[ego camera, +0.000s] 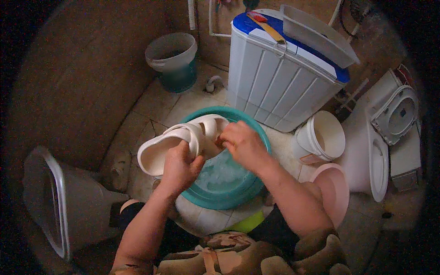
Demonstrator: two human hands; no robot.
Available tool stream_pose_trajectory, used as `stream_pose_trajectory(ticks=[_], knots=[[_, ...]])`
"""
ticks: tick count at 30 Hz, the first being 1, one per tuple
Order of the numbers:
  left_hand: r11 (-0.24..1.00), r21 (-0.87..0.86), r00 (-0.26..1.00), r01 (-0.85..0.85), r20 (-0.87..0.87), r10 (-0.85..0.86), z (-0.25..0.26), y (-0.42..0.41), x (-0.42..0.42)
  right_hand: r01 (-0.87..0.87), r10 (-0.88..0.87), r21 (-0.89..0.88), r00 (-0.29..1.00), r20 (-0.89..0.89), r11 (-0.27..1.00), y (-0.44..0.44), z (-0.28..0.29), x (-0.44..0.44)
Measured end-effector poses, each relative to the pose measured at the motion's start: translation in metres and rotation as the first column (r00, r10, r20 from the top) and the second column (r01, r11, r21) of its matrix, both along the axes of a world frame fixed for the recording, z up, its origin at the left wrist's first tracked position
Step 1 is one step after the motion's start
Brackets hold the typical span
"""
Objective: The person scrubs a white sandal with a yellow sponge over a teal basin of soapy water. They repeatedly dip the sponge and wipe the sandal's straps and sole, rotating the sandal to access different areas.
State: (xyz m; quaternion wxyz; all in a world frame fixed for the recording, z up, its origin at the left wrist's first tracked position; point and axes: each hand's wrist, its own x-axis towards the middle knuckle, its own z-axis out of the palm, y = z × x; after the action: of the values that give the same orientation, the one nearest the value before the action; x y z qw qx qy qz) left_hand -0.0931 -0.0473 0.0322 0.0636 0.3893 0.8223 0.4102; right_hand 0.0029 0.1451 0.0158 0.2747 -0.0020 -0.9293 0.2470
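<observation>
A white strapped sandal (154, 151) is gripped by my left hand (180, 168), whose fingers reach in over its open end. It is tilted over the left side of a round teal plastic basin (220, 202). My right hand (244, 146) is at the sandal's other end, above the basin, with its fingers curled and touching or very close to the inside. Whether those fingers hold something small is hidden. Sudsy water (223, 172) lies in the basin below both hands.
A white washing machine (271, 79) with a blue top stands behind the basin, bearing a brush (268, 29) and a translucent tray (316, 37). A bucket (177, 72) is at back left. At right are a white bucket (309, 137), a pink basin (338, 196) and a toilet (364, 161).
</observation>
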Motion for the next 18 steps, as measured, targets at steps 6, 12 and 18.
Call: stream_pose_trajectory(ticks=[6,12,18], knots=[[0.999,-0.028,1.000,-0.016,-0.013,0.015,0.002,0.007,-0.002,0.046,-0.046,0.012,0.999,0.027,0.999,0.012,0.004,-0.004],[0.999,-0.048,0.995,0.022,0.096,-0.017,0.009,0.010,0.005,0.156,-0.153,0.028,0.985,-0.077,0.987,0.025,0.014,-0.008],[0.997,0.082,0.994,-0.001,0.111,-0.008,0.003,-0.002,0.002,-0.041,0.041,-0.003,0.999,-0.001,0.999,-0.002,-0.001,0.003]])
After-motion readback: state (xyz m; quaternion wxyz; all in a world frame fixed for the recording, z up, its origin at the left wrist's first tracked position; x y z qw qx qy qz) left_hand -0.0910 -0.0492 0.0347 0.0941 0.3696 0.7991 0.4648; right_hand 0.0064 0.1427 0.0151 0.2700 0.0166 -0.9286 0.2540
